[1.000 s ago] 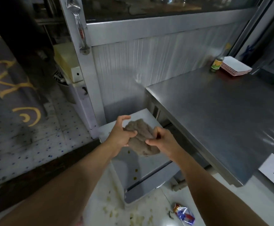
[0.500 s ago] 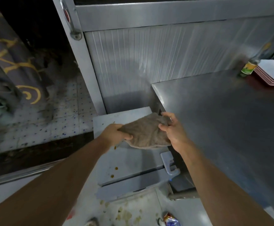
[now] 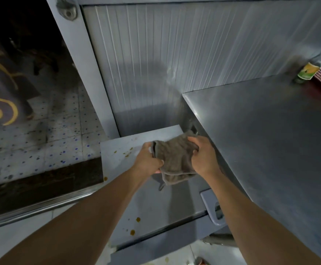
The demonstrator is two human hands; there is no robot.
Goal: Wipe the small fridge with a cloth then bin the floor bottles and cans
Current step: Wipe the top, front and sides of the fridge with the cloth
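Both grips clenched on the brown terry cloth [image 3: 175, 159]: left hand [image 3: 148, 159], right hand [image 3: 201, 157]. Formerly bunched, cloth now spread, lowered over the small grey stained fridge [image 3: 117, 155] top. Wiping looks imminent; floor litter untouched.

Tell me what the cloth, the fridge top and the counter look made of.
Cloth: soft grey-brown terry or microfibre, judging by its nap and limp folds.
Fridge top: smooth pale grey, matte; painted metal or plastic, can't tell which; brown spots sit on it.
Counter: likely stainless steel, brushed, with streaky reflections.
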